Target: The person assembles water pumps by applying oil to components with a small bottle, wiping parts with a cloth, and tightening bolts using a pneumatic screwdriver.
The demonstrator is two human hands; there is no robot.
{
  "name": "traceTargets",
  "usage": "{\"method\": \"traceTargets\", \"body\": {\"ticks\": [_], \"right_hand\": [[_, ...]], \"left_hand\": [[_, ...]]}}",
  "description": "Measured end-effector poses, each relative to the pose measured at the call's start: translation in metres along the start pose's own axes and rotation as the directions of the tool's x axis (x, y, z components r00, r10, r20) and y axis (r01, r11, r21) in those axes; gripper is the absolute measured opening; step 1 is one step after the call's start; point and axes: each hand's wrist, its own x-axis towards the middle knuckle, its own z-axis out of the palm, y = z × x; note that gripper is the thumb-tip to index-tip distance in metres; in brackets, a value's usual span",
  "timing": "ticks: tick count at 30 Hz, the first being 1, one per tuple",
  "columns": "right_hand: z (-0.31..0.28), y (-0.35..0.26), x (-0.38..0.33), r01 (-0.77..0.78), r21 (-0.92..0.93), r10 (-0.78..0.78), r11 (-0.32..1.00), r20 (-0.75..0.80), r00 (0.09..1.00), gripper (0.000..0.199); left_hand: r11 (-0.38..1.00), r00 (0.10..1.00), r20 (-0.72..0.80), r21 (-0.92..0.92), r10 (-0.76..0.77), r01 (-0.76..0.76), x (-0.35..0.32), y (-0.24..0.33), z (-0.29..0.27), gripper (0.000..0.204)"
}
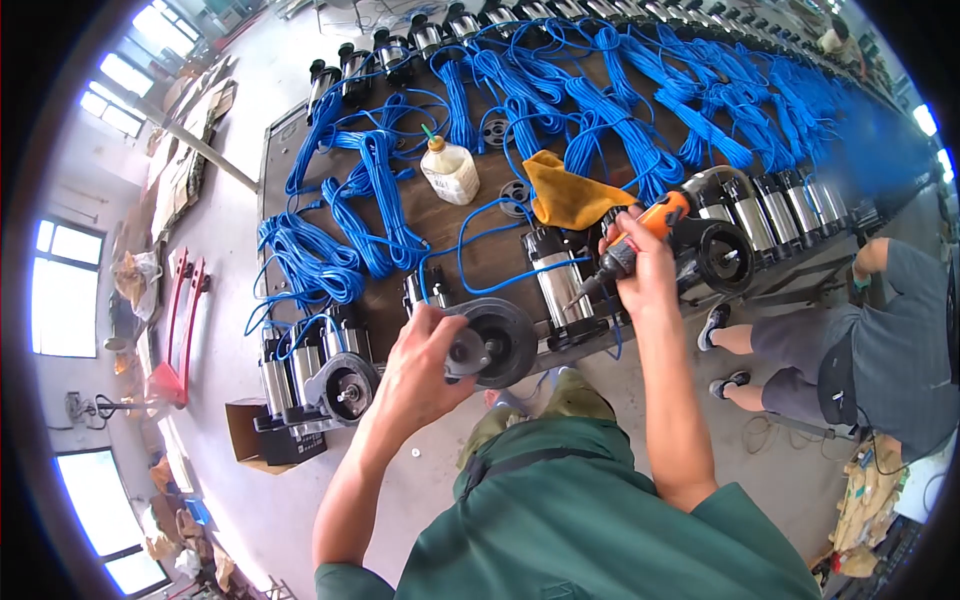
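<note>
My left hand [418,368] pinches a small grey round disc [466,352] with its fingers and thumb. The disc is in front of the black round end [510,335] of a steel cylindrical pump lying at the table's near edge. Whether disc and pump touch, I cannot tell. My right hand [645,262] is wrapped round an orange and black power screwdriver [655,222], its tip pointing down to the left. Below that tip lies another steel pump cylinder [562,285] with a black cap. A mustard-yellow cloth [572,190] rests just beyond my right hand.
Bundles of blue cable [390,205] cover much of the dark table [440,225]. A whitish plastic bottle [450,172] stands among them. More pumps line both long edges. At the right stands another person [880,340]; a cardboard box [262,440] sits below the table's left end.
</note>
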Motion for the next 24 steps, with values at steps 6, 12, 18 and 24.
{"method": "traceTargets", "body": {"ticks": [6,12,18,24], "right_hand": [[0.011,-0.043,-0.056,0.072,0.03,-0.073,0.997,0.027,0.997,0.022],[-0.009,-0.047,-0.079,0.138,-0.088,-0.133,0.986,0.062,0.989,0.043],[-0.018,-0.05,-0.101,0.168,-0.187,-0.144,0.968,0.133,0.981,0.079],[-0.028,-0.057,-0.105,0.191,-0.169,-0.19,0.967,0.021,0.982,0.069]], "left_hand": [[0.998,0.998,0.048,0.039,0.05,-0.052,0.015,0.011,0.023,0.067],[0.995,0.996,0.07,0.072,0.057,-0.062,0.021,0.008,0.034,0.068],[0.99,0.994,0.094,0.126,0.051,-0.063,0.024,0.008,0.035,0.068],[0.99,0.996,0.087,0.134,0.034,-0.045,0.022,0.004,0.042,0.07]]}}
